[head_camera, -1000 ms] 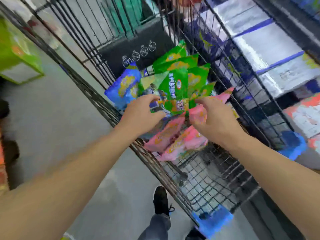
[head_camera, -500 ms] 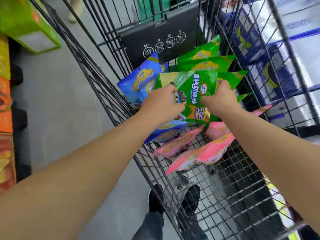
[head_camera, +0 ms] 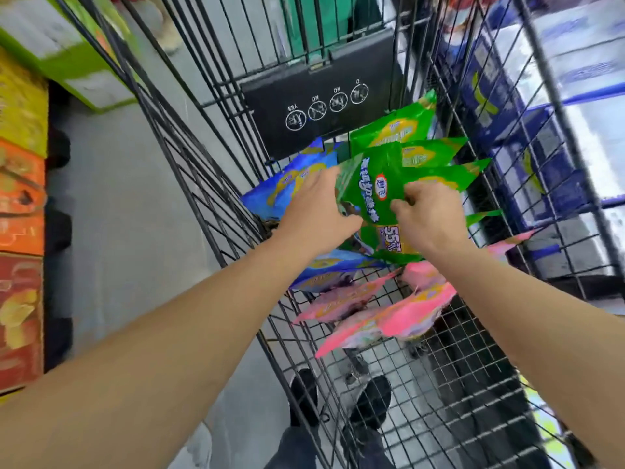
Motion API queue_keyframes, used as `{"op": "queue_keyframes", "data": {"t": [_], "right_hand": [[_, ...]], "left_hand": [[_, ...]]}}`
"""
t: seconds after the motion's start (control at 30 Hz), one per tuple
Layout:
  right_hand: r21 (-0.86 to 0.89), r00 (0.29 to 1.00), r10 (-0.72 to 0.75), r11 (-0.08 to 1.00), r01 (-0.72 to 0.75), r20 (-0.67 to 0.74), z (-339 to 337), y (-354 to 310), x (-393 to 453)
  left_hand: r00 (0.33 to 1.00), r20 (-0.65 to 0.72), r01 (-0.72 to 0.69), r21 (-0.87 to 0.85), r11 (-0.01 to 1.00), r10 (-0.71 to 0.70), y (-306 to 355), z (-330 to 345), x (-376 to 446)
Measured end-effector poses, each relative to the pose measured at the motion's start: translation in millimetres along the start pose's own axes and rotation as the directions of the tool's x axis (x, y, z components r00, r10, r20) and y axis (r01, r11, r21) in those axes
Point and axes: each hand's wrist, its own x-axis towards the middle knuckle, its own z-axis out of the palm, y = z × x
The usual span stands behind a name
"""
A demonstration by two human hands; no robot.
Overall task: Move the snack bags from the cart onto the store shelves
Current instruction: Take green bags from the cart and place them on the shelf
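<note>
Inside the black wire cart [head_camera: 449,360] lie snack bags in three colours. A green snack bag [head_camera: 367,189] is lifted between both hands. My left hand [head_camera: 316,211] grips its left edge and my right hand [head_camera: 427,218] pinches its right side. Behind it stand more green bags [head_camera: 429,154]. Blue bags [head_camera: 287,184] lie to the left under my left hand, another blue bag [head_camera: 333,270] lower down. Pink bags [head_camera: 389,316] lie on the cart floor nearer to me.
Store shelves with blue and white packs [head_camera: 541,137] run along the right of the cart. Orange and yellow boxes [head_camera: 20,198] line the left edge across a grey floor aisle [head_camera: 128,204]. A black flap with round symbols [head_camera: 324,106] closes the cart's far end. My shoes [head_camera: 368,401] show below.
The view shifted so the cart sits closer and more central. Both hands stayed on the green bag and tilted it up, my right hand sliding lower on its right side.
</note>
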Motion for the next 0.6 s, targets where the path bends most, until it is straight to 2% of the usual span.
{"op": "queue_keyframes", "data": {"t": [0.13,0.23,0.33,0.43,0.53,0.6], "right_hand": [[-0.099,0.994,-0.057,0.994,0.048,-0.091,-7.2,-4.2,-11.1],[-0.135,0.971,-0.169,0.98,0.147,-0.167,-11.7,-12.0,-19.1],[-0.141,0.924,-0.334,0.94,0.311,-0.188,-18.5,-18.7,-26.8],[-0.115,0.86,-0.458,0.889,0.443,-0.225,-29.9,-21.9,-36.8],[-0.075,0.812,-0.523,0.849,0.523,-0.26,-46.7,-28.4,-45.7],[-0.072,0.796,-0.516,0.85,0.522,-0.318,-60.3,-31.6,-50.1]], "left_hand": [[1.0,0.021,-0.001,0.0,1.0,0.001,-0.8,-2.8,-5.3],[1.0,0.029,0.004,-0.018,1.0,-0.003,-3.5,-0.5,-8.1],[1.0,-0.021,0.011,-0.044,0.999,-0.012,-4.1,0.1,-10.4],[0.996,-0.085,0.022,-0.161,0.987,-0.036,-1.2,-5.6,-13.7],[0.987,-0.158,-0.052,-0.238,0.97,0.014,2.2,-13.5,-17.5],[0.988,-0.139,-0.096,-0.257,0.962,0.062,4.8,-21.6,-21.2]]}}
